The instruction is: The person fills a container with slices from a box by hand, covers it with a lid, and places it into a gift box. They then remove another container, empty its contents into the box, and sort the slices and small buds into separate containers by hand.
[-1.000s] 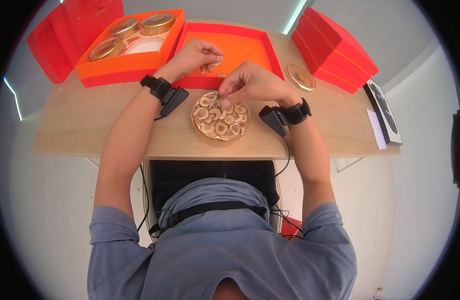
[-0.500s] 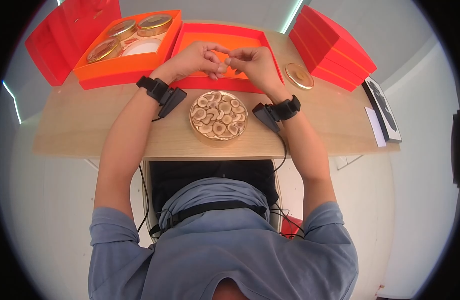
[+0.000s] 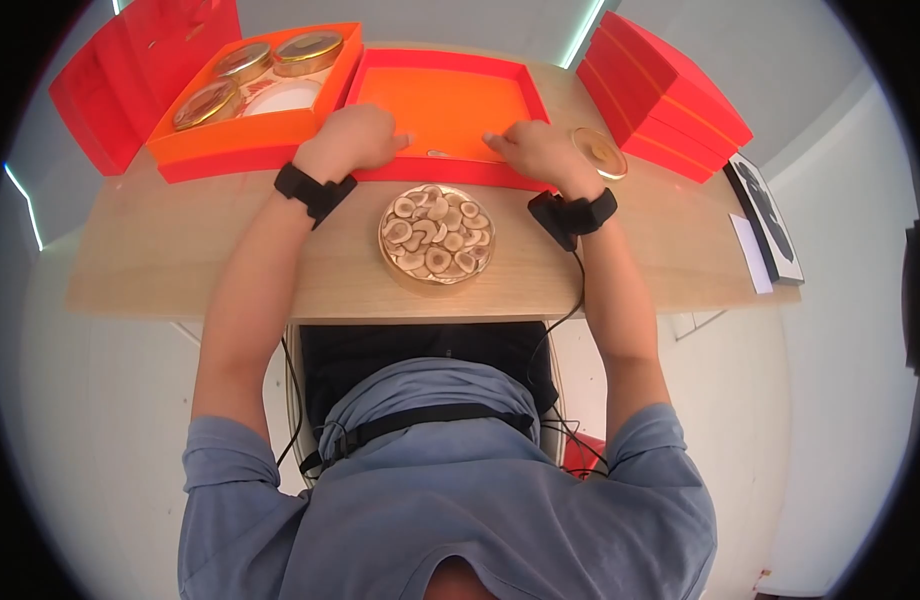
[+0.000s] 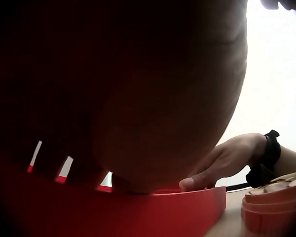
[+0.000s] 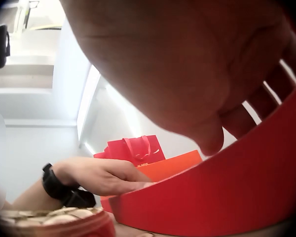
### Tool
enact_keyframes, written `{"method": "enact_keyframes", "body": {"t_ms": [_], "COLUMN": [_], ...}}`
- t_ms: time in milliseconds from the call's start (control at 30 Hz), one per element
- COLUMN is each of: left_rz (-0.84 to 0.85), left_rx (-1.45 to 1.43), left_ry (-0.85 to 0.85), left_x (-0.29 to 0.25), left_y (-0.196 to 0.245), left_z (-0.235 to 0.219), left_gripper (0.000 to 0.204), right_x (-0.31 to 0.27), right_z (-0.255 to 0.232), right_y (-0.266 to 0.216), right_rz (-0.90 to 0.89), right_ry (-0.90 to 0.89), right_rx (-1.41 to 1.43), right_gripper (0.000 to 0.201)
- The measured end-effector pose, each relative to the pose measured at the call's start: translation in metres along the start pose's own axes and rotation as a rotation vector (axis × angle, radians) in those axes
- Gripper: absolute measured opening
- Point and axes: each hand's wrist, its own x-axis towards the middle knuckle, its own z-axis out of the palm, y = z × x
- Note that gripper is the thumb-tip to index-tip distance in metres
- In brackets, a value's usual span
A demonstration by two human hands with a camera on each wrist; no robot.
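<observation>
A shallow red box (image 3: 450,90) with an orange lining stands toward the back of the table. My left hand (image 3: 352,138) is at its near left corner, thumb stretched over the lining and the other fingers bent down out of sight. At the near right corner my right hand (image 3: 542,155) grips in the same way, its fingers (image 5: 239,121) passing behind the red wall. A small pale bit (image 3: 437,153) lies inside by the near wall. In front of the box sits a round jar (image 3: 435,287) filled with brown-edged dried slices (image 3: 437,235).
At the left, an orange box (image 3: 270,125) holds several gold-lidded jars (image 3: 310,48), with a red gift bag (image 3: 130,80) behind. A gold-rimmed lid (image 3: 600,153) lies on the right near stacked red boxes (image 3: 665,100). A black-and-white framed item (image 3: 770,225) lies at the right edge.
The right hand has left the slices in the jar and met the left hand above the red box. Both hands have now parted and come down on its near corners.
</observation>
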Motion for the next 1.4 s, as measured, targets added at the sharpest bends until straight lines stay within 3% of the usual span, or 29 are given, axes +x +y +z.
{"method": "enact_keyframes", "body": {"t_ms": [33, 133, 333, 533, 733, 933, 1133, 1233, 1400], "left_rz": [0.0, 0.004, 0.194, 0.237, 0.185, 0.181, 0.177, 0.135, 0.066], "left_rx": [0.019, 0.024, -0.245, -0.483, -0.524, -0.53, -0.829, -0.621, -0.705], "left_ry": [-0.01, -0.017, -0.112, -0.205, -0.316, -0.282, -0.23, -0.27, -0.254], "left_x": [-0.005, -0.011, -0.004, 0.006, 0.004, 0.005, 0.018, 0.011, 0.019], "left_y": [0.006, 0.015, 0.017, 0.019, 0.019, 0.019, 0.013, 0.022, 0.02], "left_z": [0.001, 0.0, 0.0, 0.009, 0.0, -0.001, 0.012, -0.002, 0.009], "left_gripper": [0.054, 0.056, 0.045, 0.037, 0.033, 0.027, 0.027, 0.026, 0.027], "right_x": [-0.002, -0.009, 0.004, 0.009, 0.014, 0.016, 0.022, 0.026, 0.026], "right_z": [-0.001, -0.001, 0.013, 0.023, 0.026, 0.024, 0.02, 0.02, 0.021], "right_y": [0.0, -0.008, -0.02, -0.017, -0.016, -0.018, -0.017, -0.014, -0.015], "right_rz": [0.056, 0.011, -0.161, -0.339, -0.301, -0.208, -0.183, -0.181, -0.166], "right_ry": [-0.078, -0.092, -0.168, -0.16, -0.144, -0.167, -0.248, -0.308, -0.299], "right_rx": [-0.067, 0.058, 0.252, 0.428, 0.441, 0.488, 0.635, 0.674, 0.694], "right_gripper": [0.05, 0.054, 0.043, 0.031, 0.028, 0.034, 0.036, 0.039, 0.041]}}
